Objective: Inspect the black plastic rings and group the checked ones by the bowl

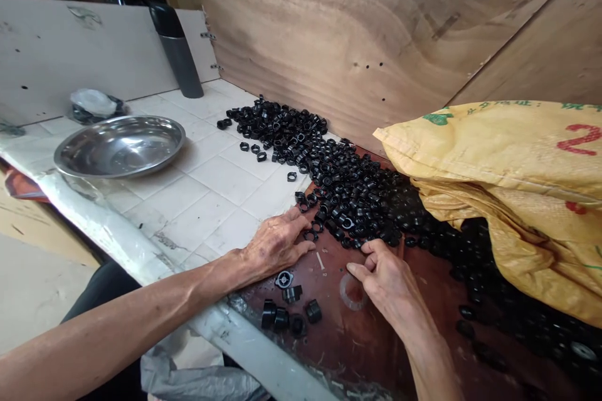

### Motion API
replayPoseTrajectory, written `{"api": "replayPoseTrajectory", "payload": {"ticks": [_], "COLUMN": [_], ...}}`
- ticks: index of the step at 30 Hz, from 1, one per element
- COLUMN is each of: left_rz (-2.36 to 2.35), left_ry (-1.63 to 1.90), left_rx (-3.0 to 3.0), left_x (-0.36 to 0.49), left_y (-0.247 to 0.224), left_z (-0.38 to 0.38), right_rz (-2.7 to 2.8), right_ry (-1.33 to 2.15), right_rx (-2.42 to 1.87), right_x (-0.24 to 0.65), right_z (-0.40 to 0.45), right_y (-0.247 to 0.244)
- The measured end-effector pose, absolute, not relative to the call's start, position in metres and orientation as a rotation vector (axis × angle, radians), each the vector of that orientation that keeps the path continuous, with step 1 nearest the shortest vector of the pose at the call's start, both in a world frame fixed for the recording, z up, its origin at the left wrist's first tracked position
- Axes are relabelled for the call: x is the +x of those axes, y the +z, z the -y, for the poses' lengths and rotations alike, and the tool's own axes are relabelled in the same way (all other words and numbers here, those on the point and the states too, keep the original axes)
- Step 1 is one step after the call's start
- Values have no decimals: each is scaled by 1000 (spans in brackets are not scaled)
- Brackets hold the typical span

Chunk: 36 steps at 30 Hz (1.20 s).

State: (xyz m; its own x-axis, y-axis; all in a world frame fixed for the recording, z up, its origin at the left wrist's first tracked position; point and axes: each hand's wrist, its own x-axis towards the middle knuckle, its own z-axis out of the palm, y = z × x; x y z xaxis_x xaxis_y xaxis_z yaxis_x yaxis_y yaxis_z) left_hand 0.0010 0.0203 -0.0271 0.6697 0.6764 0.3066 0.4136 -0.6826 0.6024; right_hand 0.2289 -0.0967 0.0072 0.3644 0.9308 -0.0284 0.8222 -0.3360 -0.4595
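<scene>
A long heap of small black plastic rings [324,169] runs across the worktop. My left hand [282,241] rests at the heap's near left edge, fingers stretched out and thumb apart, beside a few loose rings; nothing shows in its grasp. My right hand [390,279] is at the heap's near edge, its fingertips against the black pieces and its thumb held apart from the bent fingers. A translucent flat ring [353,291] lies by the right thumb. Between my arms sit several larger black caps [281,318] and one round piece with a spoked centre [284,279].
A steel bowl [120,147] stands on the white tiles at left, near a dark flask [177,50] and a plastic-wrapped bundle [96,105]. A yellow woven sack [498,169] covers part of the heap at right. A plywood board [329,31] closes off the back.
</scene>
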Motion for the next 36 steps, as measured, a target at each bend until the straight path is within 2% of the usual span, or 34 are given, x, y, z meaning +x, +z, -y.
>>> {"api": "replayPoseTrajectory", "payload": {"ticks": [17, 20, 24, 28, 31, 36], "left_rz": [-724, -737, -736, -748, -671, -595], "left_ry": [843, 795, 697, 618, 633, 655], "left_rx": [2093, 2026, 1971, 1827, 1694, 1477], "left_x": [6, 5, 3, 3, 3, 4], "left_y": [-23, -18, -10, -6, -6, -8], "left_z": [-15, -15, -12, -9, -7, -7], "right_rz": [1710, 1668, 1433, 1560, 1592, 1337], "right_ry": [50, 91, 384, 464, 490, 625], "right_rx": [-2018, -1907, -1663, -1448, -1426, -1484], "right_x": [202, 199, 195, 188, 184, 179], "right_z": [79, 80, 81, 81, 82, 87], "right_y": [-25, -24, -18, -10, -8, -8]}}
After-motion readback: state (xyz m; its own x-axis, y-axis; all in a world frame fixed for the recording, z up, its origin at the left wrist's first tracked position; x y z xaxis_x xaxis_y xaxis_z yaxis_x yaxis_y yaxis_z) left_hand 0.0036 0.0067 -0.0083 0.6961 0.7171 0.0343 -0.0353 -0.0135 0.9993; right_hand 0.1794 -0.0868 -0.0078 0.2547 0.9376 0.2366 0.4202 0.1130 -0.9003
